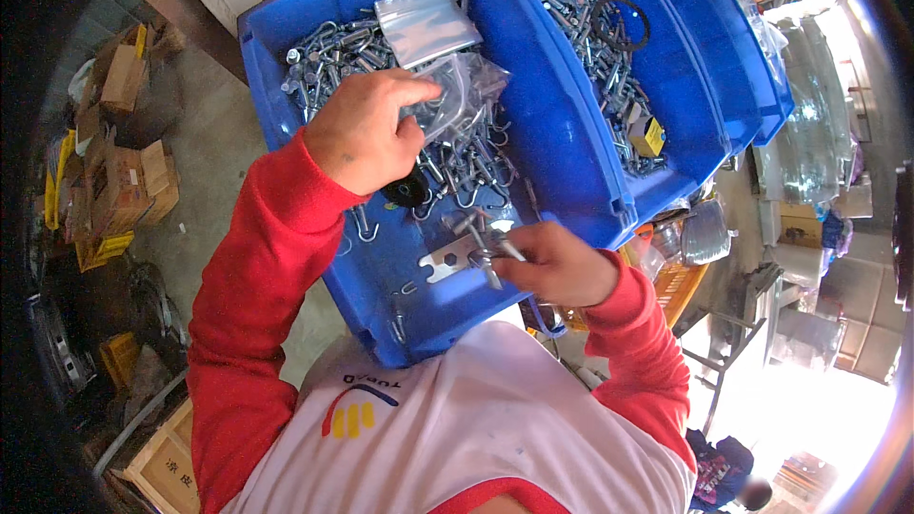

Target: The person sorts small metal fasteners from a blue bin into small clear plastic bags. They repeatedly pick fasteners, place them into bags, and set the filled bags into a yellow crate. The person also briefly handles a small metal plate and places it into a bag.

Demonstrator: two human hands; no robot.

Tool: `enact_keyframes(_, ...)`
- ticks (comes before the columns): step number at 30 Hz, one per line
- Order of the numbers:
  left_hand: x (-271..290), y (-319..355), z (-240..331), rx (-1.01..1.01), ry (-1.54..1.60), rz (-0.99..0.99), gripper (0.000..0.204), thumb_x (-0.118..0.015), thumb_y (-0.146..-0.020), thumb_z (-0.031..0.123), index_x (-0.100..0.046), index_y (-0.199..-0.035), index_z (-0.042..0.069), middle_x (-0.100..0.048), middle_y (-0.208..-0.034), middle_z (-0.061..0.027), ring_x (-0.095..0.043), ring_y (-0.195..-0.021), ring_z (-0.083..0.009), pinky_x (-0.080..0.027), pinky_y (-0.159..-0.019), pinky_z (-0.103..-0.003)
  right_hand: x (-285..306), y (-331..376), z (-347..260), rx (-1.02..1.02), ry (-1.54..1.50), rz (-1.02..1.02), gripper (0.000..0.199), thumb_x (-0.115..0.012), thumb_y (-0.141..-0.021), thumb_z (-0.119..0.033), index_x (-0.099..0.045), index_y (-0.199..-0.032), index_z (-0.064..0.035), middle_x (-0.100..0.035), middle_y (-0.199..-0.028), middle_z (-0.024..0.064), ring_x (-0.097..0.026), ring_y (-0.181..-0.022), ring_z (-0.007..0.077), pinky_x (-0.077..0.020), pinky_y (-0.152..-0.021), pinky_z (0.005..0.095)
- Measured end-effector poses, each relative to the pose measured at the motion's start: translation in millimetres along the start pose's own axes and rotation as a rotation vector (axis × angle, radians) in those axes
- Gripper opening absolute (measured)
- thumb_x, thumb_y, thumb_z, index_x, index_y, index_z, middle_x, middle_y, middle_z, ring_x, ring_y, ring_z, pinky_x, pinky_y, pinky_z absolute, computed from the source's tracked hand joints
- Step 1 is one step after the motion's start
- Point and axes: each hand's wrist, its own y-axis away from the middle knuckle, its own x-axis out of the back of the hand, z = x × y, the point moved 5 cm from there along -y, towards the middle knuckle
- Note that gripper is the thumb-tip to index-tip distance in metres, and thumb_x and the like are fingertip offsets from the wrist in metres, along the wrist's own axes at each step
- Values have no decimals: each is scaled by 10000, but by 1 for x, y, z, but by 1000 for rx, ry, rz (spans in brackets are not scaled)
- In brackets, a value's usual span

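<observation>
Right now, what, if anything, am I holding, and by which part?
Your right hand holds metal fasteners by the cluster's right side. Your left hand is at a clear plastic bag; I can't tell if it grips it.

From my end, I take this for a workshop or its storeroom. In the middle, blue bins [564,105] hold heaps of loose bolts [609,71] and hooks [366,227]. On the left I see cartons [119,181] on a bare grey floor [217,119], a wooden box [169,462] nearer; on the right, an orange crate [682,293], a metal frame [721,368] and clear plastic wrap [809,114].
</observation>
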Motion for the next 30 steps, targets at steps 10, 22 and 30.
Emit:
enact_keyframes(10, 22, 1, -9, 218, 167, 262, 302, -603, -817, -3, -737, -1087, -4, -748, -1051, -176, -720, -792, -260, -565, -721, -338, 31, 6, -3, 300, 759, 714, 142, -675, -919, -101, -668, -1016, 1, -642, -742, 242, -651, -686, 442, -496, -630, 473)
enact_keyframes(22, 27, -2, -5, 202, 79, 286, 273, -633, -810, 27, -746, -1057, 9, -748, -1009, -190, -733, -760, -292, -575, -699, -362, 49, -58, -6, 384, -313, 580, 170, -653, -963, -80, -675, -1098, 21, -610, -725, 9, -546, -631, 118, -422, -542, 304)
enact_keyframes(30, 25, -1, -8, 171, 99, 264, 252, -649, -815, 44, -746, -1045, 5, -744, -1031, -195, -735, -894, -329, -583, -813, -382, 47, -94, 4, 145, 848, 735, 255, -787, -837, -207, -730, -957, 11, -664, -718, 228, -676, -638, 324, -514, -604, 416)
